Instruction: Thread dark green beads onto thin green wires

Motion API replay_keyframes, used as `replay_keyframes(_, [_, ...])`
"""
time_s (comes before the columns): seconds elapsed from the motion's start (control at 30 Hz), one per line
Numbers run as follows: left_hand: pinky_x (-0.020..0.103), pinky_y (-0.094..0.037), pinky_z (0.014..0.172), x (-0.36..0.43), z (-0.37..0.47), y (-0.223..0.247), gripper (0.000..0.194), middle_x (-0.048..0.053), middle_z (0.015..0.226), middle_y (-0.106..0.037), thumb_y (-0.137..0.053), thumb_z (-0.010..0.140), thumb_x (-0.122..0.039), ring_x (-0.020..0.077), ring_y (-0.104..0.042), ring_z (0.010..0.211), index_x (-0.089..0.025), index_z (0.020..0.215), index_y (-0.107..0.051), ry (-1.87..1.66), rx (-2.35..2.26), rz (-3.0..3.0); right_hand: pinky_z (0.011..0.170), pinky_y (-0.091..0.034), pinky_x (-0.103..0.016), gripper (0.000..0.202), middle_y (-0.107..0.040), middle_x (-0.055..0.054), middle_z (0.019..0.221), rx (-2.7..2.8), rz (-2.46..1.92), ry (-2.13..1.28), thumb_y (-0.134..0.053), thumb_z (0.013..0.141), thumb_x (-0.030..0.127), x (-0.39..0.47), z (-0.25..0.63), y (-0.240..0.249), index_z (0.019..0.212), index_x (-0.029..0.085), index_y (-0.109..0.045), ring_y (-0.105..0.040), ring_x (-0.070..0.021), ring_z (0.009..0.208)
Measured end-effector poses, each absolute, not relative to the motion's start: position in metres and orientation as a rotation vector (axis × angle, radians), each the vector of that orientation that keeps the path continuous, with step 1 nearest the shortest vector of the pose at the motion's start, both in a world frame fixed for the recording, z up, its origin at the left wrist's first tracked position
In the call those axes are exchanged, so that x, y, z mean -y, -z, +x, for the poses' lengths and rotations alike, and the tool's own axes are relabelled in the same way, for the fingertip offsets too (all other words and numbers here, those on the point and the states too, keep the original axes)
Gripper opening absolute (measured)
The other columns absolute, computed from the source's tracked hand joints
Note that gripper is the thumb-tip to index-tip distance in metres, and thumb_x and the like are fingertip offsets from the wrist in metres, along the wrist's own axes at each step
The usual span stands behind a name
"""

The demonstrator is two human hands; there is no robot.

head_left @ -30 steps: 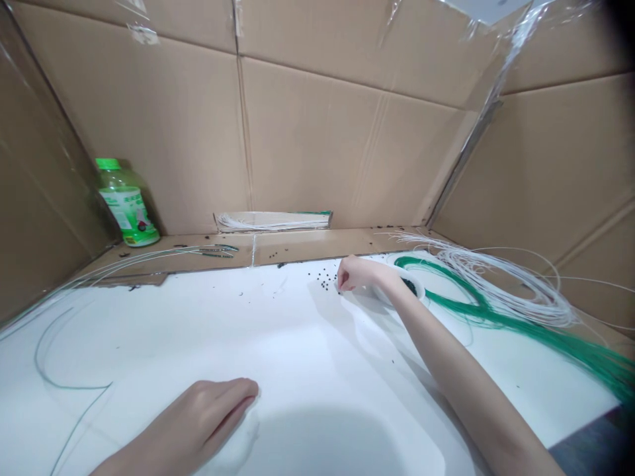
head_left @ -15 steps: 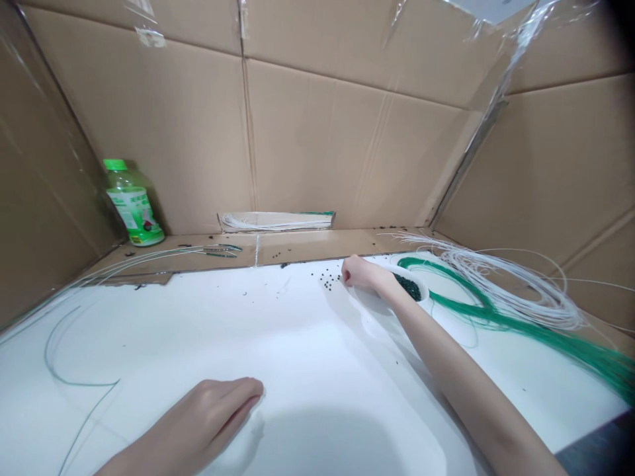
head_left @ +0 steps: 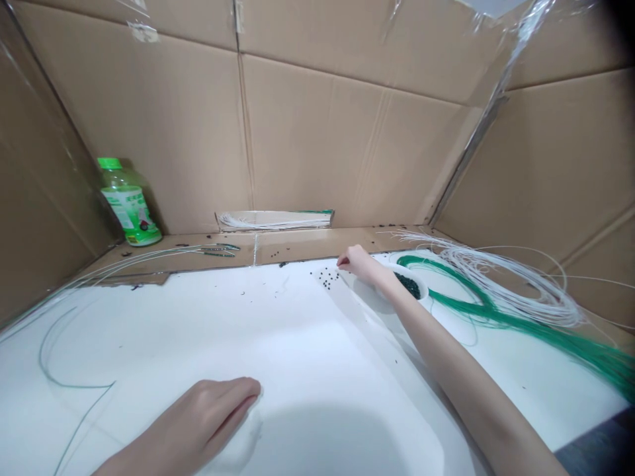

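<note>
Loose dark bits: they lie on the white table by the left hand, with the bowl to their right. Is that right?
Not quite: the loose dark bits lie by the right hand, not the left hand, as the head view shows.

Right arm (head_left: 449,363) outstretched, right hand (head_left: 360,260) pinched; left hand (head_left: 211,411) nearer, curled.

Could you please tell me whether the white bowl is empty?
It is not empty: dark beads show inside the white bowl. The right forearm hides part, so I cannot tell how full.
</note>
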State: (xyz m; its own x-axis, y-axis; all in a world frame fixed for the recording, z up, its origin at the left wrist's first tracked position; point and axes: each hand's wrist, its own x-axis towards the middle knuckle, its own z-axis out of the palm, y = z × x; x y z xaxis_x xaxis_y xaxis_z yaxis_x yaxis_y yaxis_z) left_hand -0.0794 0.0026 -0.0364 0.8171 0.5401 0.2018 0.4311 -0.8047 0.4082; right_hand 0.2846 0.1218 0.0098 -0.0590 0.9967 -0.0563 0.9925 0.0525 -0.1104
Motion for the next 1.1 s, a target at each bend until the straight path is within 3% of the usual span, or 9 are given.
replay_keyframes(1.1, [0.019, -0.04, 0.049, -0.003, -0.079, 0.034, 0.026, -0.003, 0.06, -0.056, -0.032, 0.093, -0.023, 0.0098, -0.053, 0.049, -0.021, 0.081, -0.055, -0.483, -0.725, 2.632, 0.077, -0.051, -0.034, 0.022, -0.062, -0.006, 0.102, 2.398, -2.128, -0.27, -0.053, 0.088, 0.03, -0.122, 0.282, 0.0, 0.102, 0.013, -0.059, -0.061, -0.0156, 0.088])
